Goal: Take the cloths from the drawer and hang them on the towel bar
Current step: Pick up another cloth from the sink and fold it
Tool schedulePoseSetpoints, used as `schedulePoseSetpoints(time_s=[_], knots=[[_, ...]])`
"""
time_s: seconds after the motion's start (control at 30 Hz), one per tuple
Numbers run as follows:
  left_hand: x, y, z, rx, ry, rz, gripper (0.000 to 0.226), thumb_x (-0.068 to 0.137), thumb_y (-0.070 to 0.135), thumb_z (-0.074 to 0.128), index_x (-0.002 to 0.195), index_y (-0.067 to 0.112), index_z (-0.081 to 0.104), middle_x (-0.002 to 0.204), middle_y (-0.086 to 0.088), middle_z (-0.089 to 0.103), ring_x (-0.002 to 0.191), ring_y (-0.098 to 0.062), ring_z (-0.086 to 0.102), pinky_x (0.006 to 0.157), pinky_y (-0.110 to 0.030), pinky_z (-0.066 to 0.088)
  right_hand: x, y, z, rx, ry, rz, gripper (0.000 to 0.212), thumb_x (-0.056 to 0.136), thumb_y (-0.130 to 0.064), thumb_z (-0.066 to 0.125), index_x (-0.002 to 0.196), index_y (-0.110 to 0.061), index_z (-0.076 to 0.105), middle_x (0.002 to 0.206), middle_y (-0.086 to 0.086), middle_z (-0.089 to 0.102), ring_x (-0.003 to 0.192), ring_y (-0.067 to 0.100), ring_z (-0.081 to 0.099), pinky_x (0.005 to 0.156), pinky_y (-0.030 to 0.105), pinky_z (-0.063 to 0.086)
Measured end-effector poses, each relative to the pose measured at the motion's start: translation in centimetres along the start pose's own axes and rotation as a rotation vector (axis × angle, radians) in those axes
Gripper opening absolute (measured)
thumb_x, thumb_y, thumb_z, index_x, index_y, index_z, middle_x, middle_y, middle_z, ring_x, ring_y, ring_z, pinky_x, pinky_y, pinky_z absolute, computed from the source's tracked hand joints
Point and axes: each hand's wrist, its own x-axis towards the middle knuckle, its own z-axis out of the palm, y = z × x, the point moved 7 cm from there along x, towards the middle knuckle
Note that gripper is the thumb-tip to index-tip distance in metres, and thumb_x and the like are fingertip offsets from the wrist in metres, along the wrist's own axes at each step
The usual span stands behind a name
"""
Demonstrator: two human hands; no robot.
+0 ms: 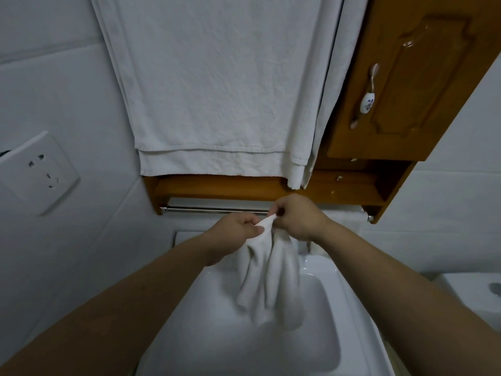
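Note:
A small white cloth (271, 278) hangs bunched over the sink, gripped by its top edge. My left hand (235, 230) pinches that edge on the left and my right hand (299, 217) pinches it on the right, both just in front of and slightly below the metal towel bar (214, 210). The bar runs under a wooden shelf (244, 187). Another white cloth (349, 219) seems to hang at the bar's right end, partly hidden by my right wrist. No drawer is in view.
A large white towel (217, 85) hangs over the mirror area above the shelf. A wooden cabinet door (414, 85) with a ceramic handle is upper right. A wall socket (40, 172) is on the left wall. The white sink (349, 308) lies below; a toilet tank (477, 291) at right.

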Motion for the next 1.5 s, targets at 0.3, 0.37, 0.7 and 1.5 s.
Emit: schedulePoseSetpoints(time_s=[0.3, 0.37, 0.7, 1.5], knots=[[0.2, -0.3, -0.5, -0.151, -0.069, -0.130, 0.023, 0.090, 0.036, 0.070, 0.106, 0.020, 0.076, 0.100, 0.001, 0.078, 0.092, -0.017, 0.074, 0.078, -0.030, 0.057, -0.9, -0.2, -3.1, -0.284, 0.224, -0.157, 0.018, 0.092, -0.007, 0.057, 0.098, -0.018, 0.071, 0.097, -0.002, 0.061, 0.089, 0.016, 0.056, 0.077, 0.026, 0.044], [0.0, -0.2, 0.0, -0.166, -0.103, -0.164, 0.026, 0.094, 0.043, 0.063, 0.099, 0.022, 0.077, 0.087, 0.008, 0.077, 0.080, -0.009, 0.072, 0.072, -0.026, 0.051, -0.9, 0.3, -3.9, -0.288, 0.261, -0.139, 0.018, 0.093, -0.007, 0.058, 0.099, -0.019, 0.071, 0.099, -0.002, 0.061, 0.091, 0.017, 0.057, 0.078, 0.026, 0.046], [-0.4, -0.2, 2.0, -0.380, -0.215, -0.197, 0.047, 0.100, 0.049, 0.045, 0.111, 0.015, 0.074, 0.079, 0.002, 0.048, 0.067, -0.020, 0.055, 0.062, -0.022, 0.045, -0.8, 1.6, -5.5, -0.226, 0.335, -0.101, 0.020, 0.094, -0.008, 0.059, 0.099, -0.022, 0.071, 0.097, -0.006, 0.059, 0.088, 0.010, 0.053, 0.078, 0.021, 0.042], [0.5, 0.7, -1.5, 0.228, 0.266, 0.006, 0.032, 0.098, 0.031, 0.058, 0.075, 0.012, 0.070, 0.068, -0.007, 0.062, 0.065, -0.015, 0.055, 0.059, -0.027, 0.039, -1.5, 2.3, 0.0, 0.297, 0.203, 0.118, 0.034, 0.092, -0.017, 0.069, 0.126, -0.020, 0.066, 0.094, -0.003, 0.064, 0.082, 0.020, 0.067, 0.080, 0.036, 0.059]])
